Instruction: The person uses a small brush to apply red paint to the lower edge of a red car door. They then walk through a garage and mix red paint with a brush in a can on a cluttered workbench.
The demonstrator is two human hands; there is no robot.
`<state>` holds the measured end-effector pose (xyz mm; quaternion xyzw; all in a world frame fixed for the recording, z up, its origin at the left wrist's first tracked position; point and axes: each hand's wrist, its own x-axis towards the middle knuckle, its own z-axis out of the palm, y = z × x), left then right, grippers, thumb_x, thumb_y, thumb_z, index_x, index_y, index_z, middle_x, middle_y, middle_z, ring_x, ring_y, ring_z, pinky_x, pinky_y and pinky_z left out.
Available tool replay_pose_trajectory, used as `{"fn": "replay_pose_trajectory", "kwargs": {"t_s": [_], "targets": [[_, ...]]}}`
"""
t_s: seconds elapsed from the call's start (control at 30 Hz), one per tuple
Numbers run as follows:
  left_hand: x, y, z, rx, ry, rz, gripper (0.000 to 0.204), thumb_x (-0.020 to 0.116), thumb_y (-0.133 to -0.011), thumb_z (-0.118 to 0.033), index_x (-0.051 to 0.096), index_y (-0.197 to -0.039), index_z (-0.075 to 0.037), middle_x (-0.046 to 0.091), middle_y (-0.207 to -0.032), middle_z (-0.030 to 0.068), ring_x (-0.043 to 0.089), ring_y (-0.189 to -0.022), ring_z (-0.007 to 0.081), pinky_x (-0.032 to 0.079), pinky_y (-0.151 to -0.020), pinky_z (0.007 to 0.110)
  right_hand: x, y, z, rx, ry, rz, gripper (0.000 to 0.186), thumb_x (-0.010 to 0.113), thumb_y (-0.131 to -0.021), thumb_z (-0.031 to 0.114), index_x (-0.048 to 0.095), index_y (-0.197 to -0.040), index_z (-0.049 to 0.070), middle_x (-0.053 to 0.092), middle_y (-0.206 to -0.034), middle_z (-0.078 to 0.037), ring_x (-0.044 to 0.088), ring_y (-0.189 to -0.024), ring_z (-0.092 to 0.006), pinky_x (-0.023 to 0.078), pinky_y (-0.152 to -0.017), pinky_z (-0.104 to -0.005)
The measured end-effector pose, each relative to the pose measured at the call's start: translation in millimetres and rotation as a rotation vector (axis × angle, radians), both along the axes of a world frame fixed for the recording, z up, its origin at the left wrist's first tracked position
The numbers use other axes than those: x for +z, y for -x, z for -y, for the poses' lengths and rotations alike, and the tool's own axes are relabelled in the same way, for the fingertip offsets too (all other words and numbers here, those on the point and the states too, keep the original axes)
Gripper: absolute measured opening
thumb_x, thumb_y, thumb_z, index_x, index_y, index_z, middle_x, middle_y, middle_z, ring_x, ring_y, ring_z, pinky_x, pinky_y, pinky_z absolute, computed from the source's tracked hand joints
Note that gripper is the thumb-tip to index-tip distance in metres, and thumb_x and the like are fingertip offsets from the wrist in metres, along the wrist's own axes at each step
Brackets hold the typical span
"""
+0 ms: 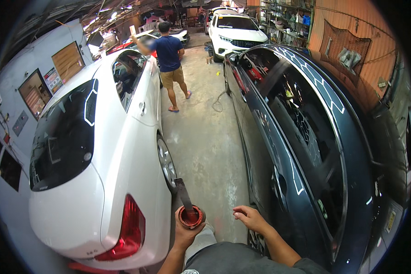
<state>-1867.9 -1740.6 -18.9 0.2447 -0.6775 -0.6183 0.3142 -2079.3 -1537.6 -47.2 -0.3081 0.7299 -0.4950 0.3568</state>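
Observation:
My left hand [184,233] is wrapped round a small open can [202,220] with red paint smeared on its rim and inside. A flat, dark stirring stick [183,193] stands in the can, its upper end leaning away from me. My right hand [251,218] is in the air beside the dark car's door, fingers apart and loosely bent, with nothing visible in it. The can is held between the white car [109,160] on my left and the dark blue car [301,178] on my right.
A concrete floor aisle [201,146] runs between the cars. Further along it, a person in a blue shirt [169,52] stands by the white car with one arm raised. A loose cable [218,104] lies on the floor. A white SUV [237,34] and loaded shelves [285,25] are beyond.

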Motion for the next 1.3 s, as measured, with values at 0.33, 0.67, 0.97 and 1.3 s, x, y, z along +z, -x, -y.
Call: {"fn": "replay_pose_trajectory", "kwargs": {"t_s": [0.33,0.67,0.97,1.3], "targets": [[10,251,257,-0.223,-0.070,0.083,0.087,0.095,-0.070,-0.008,0.046,-0.142,-0.005,0.059,-0.129,0.0069,0.057,-0.126,0.0212,0.045,-0.111,0.038,-110,176,145,-0.302,-0.131,0.221,0.036,0.068,-0.103,0.021,0.068,-0.128,-0.004,0.078,-0.107,-0.013,0.075,-0.096,-0.0182,0.058,-0.086,-0.0329],[-37,552,449,-0.156,0.026,-0.004,0.088,0.095,-0.073,-0.005,0.043,-0.144,-0.003,0.060,-0.130,0.0089,0.060,-0.123,0.0206,0.048,-0.109,0.036,-188,457,289,-0.374,-0.256,0.170,0.031,0.068,-0.101,0.020,0.071,-0.124,0.000,0.078,-0.102,-0.011,0.075,-0.092,-0.0188,0.058,-0.084,-0.0342],[-45,765,603,-0.035,-0.033,0.056,0.089,0.094,-0.074,-0.008,0.042,-0.145,-0.002,0.059,-0.133,0.0116,0.059,-0.126,0.0227,0.047,-0.110,0.038,-26,816,604,-0.091,-0.010,-0.299,0.034,0.064,-0.103,0.023,0.069,-0.126,-0.001,0.075,-0.116,-0.020,0.072,-0.109,-0.0330,0.055,-0.094,-0.0400],[-73,1040,848,-0.092,0.010,0.076,0.084,0.092,-0.075,-0.004,0.041,-0.143,-0.001,0.061,-0.132,0.0128,0.061,-0.124,0.0226,0.049,-0.109,0.038,14,1076,840,-0.136,0.086,-0.384,0.029,0.067,-0.102,0.020,0.071,-0.123,0.000,0.075,-0.111,-0.016,0.073,-0.103,-0.0280,0.056,-0.090,-0.0366]]}}
